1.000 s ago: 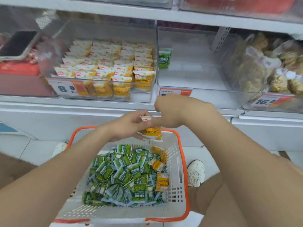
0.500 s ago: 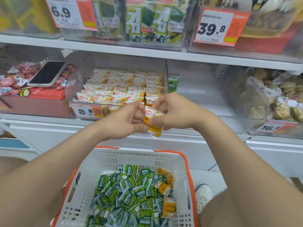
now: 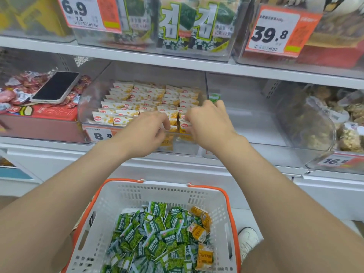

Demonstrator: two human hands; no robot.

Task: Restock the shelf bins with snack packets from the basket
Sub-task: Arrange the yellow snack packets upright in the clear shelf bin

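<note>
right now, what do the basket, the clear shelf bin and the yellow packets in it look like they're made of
Basket: rigid moulded plastic, matte white with an orange rim; the slotted lattice walls suggest it.
Shelf bin: clear hard plastic, likely acrylic, glossy; packets show through its curved wall with glare.
Yellow packets: thin printed film, probably plastic, with a slight sheen.

Both bare arms reach up from the lower corners of the frame and converge near its centre, the left arm (image 3: 74,186) from the lower left, the right arm (image 3: 279,186) from the lower right. The left hand (image 3: 145,133) lies palm down with fingers curled downward; whether it grips anything cannot be told. Just to its right and apart from it, the right hand (image 3: 210,125) curls its fingers, pinching the top of a yellow packet (image 3: 184,127).
</note>
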